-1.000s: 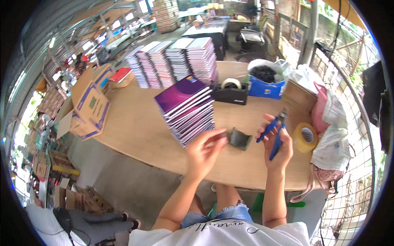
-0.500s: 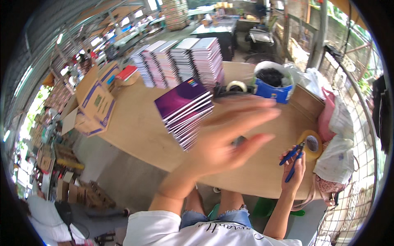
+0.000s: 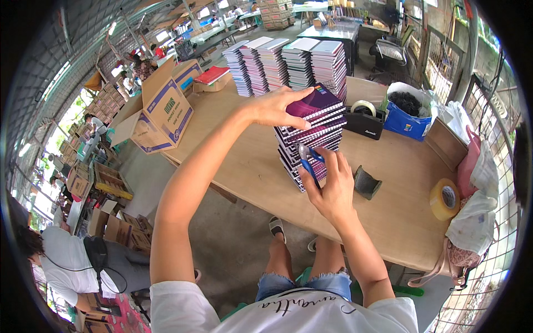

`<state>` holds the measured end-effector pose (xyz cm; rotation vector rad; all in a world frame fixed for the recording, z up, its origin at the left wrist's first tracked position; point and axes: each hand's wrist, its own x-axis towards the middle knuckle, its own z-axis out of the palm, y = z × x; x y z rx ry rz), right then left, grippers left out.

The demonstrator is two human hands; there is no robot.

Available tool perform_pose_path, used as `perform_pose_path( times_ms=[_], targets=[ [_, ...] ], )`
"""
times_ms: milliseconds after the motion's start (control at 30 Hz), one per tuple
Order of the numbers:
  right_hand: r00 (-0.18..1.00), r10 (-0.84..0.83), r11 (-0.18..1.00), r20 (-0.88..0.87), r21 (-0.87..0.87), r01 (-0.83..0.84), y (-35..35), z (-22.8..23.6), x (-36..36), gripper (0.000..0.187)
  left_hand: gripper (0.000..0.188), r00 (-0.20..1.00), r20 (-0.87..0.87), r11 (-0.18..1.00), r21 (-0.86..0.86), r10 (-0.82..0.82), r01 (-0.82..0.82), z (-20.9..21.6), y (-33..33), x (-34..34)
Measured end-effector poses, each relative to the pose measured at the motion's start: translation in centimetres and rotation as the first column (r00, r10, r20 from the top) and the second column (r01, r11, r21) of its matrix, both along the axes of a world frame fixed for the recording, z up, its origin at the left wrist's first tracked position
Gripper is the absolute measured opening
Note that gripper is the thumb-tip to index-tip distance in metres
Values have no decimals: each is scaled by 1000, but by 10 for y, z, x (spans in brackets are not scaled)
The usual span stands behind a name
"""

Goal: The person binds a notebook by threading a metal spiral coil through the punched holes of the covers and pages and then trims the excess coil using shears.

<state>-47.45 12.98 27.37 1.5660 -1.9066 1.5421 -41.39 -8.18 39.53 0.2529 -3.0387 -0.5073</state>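
A stack of purple spiral notebooks (image 3: 336, 123) stands near the table's front edge, its wire bindings showing on the near side. Over the stack's upper left part, my left hand (image 3: 280, 108) grips it, thumb against the near side and index finger stretched across the top cover. The remaining left fingers are partly hidden. Small wire cutters with blue handles (image 3: 307, 166) are held in my right hand (image 3: 333, 180). Their metal jaws are at the bindings on the near side; whether they touch a wire is hard to tell.
A black tape dispenser (image 3: 363, 122) and a blue tub (image 3: 408, 119) stand right of the stack. A dark curved piece (image 3: 367, 183) and a yellow tape roll (image 3: 444, 198) lie nearer. More notebook stacks (image 3: 327, 66) and an open carton (image 3: 165, 114) are behind and left.
My left hand has come down from mid-air onto the notebook stack. My right hand has brought the wire cutters leftward from beside the tape roll to the bindings. The view has shifted.
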Motion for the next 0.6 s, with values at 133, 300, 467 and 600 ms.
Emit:
perform_pose_path(
  times_ms=[133, 300, 467, 600],
  targets=[
    [995, -69, 998, -65, -12, 69, -10, 4, 2, 46, 95, 999, 7, 999, -13, 41, -41, -3, 2, 1],
    [990, -103, 994, -101, -33, 100, -17, 9, 5, 45, 94, 1000, -3, 999, -29, 22, -22, -3, 2, 2],
    [998, 47, 999, 37, 1, -47, -17, 11, 5, 35, 94, 997, 37, 997, -39, 62, -61, -2, 7, 2],
    [-95, 337, 686, 937, -313, -657, -12, 29, -17, 30, 94, 996, 37, 997, -25, 79, -78, -5, 7, 3]
  ],
)
